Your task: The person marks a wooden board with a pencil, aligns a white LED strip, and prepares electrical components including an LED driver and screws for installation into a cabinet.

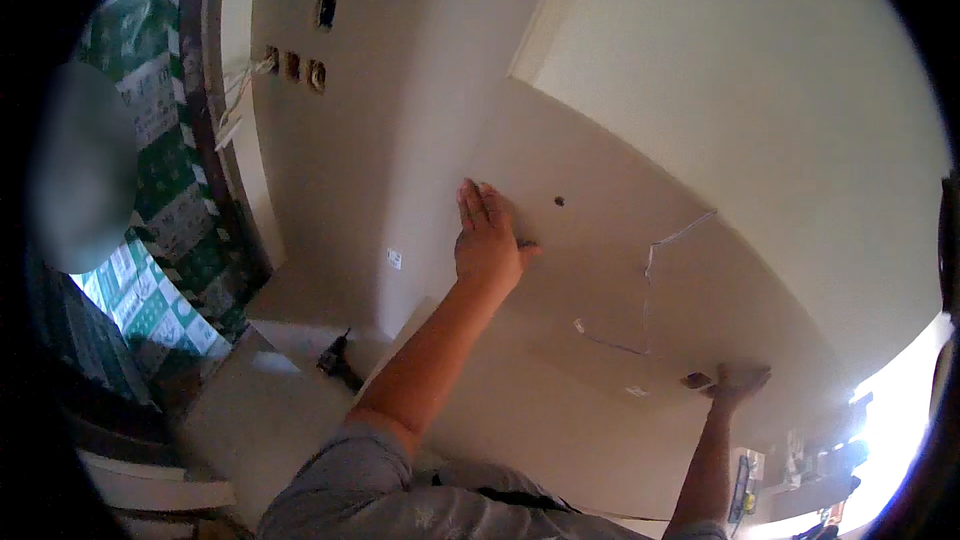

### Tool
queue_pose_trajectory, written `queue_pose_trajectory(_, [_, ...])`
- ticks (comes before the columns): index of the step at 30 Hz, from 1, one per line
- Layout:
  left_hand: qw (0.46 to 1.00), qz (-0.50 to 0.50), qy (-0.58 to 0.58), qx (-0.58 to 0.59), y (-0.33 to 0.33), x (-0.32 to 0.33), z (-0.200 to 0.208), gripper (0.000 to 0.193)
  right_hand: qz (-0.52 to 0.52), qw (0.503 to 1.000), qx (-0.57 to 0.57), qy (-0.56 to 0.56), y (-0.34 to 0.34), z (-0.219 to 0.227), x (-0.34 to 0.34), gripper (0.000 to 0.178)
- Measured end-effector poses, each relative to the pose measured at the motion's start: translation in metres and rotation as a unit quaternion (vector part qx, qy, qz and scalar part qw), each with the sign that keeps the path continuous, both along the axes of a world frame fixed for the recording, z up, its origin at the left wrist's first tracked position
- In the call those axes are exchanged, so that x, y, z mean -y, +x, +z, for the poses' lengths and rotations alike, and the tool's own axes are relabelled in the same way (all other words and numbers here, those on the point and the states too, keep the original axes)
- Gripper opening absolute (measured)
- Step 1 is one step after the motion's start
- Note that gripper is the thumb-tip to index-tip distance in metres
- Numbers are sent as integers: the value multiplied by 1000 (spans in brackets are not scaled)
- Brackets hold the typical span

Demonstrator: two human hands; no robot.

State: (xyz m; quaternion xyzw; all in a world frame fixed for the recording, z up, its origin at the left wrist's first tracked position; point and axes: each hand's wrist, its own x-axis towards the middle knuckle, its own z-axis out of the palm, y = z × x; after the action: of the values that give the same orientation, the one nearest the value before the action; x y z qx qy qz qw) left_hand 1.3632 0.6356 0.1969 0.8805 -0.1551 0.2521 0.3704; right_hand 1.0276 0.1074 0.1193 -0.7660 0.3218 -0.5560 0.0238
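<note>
A broad beige panel spreads out in front of me. My left hand presses flat against it, fingers stretched out and thumb apart, holding nothing. Just right of that hand is a small dark round hole. Farther right and lower, my right hand also rests on the panel with its fingers extended, somewhat blurred. Beside its thumb is a dark opening. Between the hands, a thin, pale, angular line runs across the surface; whether it is a cord or a cut I cannot tell.
A cordless drill lies at lower left. Rectangular box cut-outs with loose wires are at upper left. Green-and-white printed sheeting covers the far left. A pale surface fills the upper right. A level-like tool stands at lower right.
</note>
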Motion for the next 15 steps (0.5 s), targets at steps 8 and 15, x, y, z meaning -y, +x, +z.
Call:
queue_pose_trajectory(8, [999, 6, 27, 26, 4, 0, -5, 120, 22, 1000, 12, 15, 4, 1, -20, 121])
queue_pose_trajectory(15, [1000, 11, 22, 15, -1, 0, -5, 124, 37, 998, 43, 5, 10, 10, -34, 112])
